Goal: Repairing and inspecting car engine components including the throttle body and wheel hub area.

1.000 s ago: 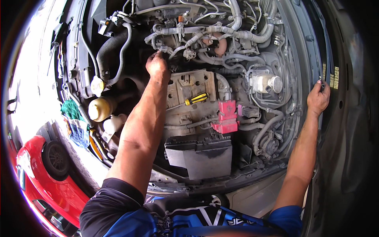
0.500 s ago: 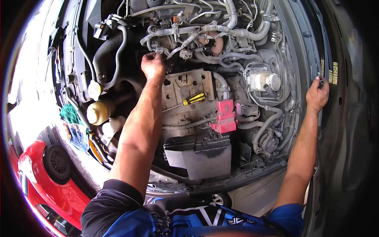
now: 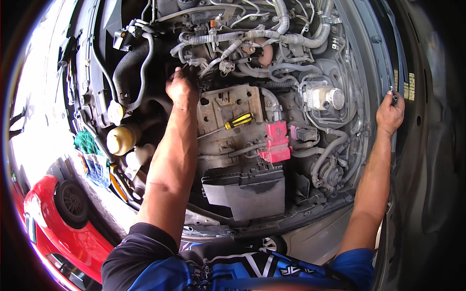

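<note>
Gripping dark cylinder (image 3: 394, 99), part-hidden — right hand (image 3: 390, 114)

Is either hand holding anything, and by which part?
The right hand holds a small dark item near its round end. Whether the left hand, beside the grey connector, holds anything cannot be told.

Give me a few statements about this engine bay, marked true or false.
1. The left hand reaches in near corrugated hoses. True.
2. The right hand holds the yellow-and-black screwdriver. False: that lies on tan metal; the hand seems to hold a small tubular tool.
3. The red cover is left of the screwdriver in the picture. False: it is to the right.
4. A red car shows at the picture's left. True.
</note>
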A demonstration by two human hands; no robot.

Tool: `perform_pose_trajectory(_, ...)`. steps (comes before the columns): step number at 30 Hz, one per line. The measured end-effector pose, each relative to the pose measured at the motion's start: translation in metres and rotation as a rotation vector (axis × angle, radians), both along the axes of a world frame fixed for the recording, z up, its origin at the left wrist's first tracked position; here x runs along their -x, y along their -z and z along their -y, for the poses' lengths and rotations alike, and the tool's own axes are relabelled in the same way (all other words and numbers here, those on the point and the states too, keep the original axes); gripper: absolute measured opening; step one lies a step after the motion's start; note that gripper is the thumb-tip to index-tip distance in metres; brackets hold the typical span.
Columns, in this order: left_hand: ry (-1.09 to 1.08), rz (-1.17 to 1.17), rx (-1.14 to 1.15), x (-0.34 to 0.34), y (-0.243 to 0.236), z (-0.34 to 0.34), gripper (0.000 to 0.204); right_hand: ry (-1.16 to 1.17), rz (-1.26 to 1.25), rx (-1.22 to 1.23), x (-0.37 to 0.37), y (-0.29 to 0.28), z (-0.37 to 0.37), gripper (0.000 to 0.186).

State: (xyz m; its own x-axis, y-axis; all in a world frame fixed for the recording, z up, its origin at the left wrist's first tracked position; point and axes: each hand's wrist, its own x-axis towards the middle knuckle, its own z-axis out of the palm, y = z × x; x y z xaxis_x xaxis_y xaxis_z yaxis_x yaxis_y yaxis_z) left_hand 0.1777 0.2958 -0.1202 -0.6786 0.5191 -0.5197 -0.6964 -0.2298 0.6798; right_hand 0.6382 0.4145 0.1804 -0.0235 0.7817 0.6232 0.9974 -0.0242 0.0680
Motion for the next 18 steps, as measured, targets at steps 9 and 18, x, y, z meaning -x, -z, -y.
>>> perform_pose_trajectory(9,0.121,-0.196,0.141,-0.064,-0.084,0.031,0.017,-0.029,0.078,-0.076,-0.008,0.002,-0.003,0.029)
perform_pose_trajectory(18,0.659,-0.898,-0.323,-0.215,-0.25,-0.082,0.036,-0.123,0.013,-0.137,0.0,0.003,-0.001,0.02)
